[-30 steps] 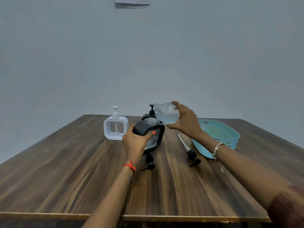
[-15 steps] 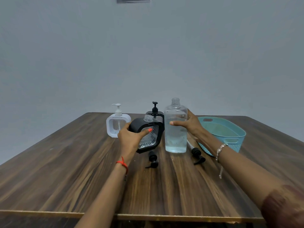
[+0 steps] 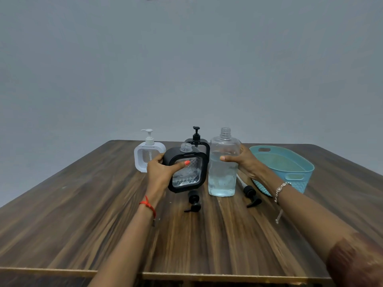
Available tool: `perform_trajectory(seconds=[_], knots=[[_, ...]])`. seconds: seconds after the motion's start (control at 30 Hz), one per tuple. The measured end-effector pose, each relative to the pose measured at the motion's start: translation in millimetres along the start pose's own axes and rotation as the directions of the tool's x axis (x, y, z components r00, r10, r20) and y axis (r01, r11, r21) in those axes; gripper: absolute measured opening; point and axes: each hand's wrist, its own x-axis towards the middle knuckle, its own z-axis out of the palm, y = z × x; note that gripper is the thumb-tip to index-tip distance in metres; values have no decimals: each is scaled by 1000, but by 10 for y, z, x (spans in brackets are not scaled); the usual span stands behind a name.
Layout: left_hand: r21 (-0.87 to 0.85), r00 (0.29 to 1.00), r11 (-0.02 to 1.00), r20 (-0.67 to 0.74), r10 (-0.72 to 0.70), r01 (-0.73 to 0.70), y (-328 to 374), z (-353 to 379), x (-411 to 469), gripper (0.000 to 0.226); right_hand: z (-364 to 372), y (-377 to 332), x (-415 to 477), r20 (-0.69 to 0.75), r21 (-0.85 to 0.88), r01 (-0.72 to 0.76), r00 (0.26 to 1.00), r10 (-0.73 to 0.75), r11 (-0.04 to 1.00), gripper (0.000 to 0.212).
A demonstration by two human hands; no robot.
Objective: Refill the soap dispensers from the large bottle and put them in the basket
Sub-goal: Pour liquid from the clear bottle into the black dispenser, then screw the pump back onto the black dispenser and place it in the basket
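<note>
Head view puts the left hand (image 3: pixel 160 172) clasped round the black-framed dispenser (image 3: pixel 186 169), tilted, neck open, faceted clear window. Right hand (image 3: pixel 242 160) grips the large bottle (image 3: pixel 222 166), upright on the wooden table (image 3: pixel 83 214), smooth clear plastic, about half full. Pouring looks finished; next likely calls for screwing back the loose black pump (image 3: pixel 193 201) at 6 o'clock. The woven teal basket (image 3: pixel 298 175) sits empty at 3 o'clock.

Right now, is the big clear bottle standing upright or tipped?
Upright. The large bottle stands on the table, open neck up, right hand gripping its side.
</note>
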Motion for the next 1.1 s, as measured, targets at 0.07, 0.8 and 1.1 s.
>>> perform_trajectory(seconds=[0.07, 0.8, 1.1], knots=[[-31, 1000, 999, 13, -19, 19, 6, -4, -1, 36, -21, -70, 0, 19, -29, 12, 1000, -12, 1000, 103], [-116, 997, 992, -46, -61, 55, 63, -202, -14, 44, 784, 413, -376, 666, -728, 661, 745, 40, -182, 43], [-115, 998, 992, -36, -51, 47, 109, -201, -13, 41, 641, -508, -371, 370, -640, 445, 893, -256, 627, 25]])
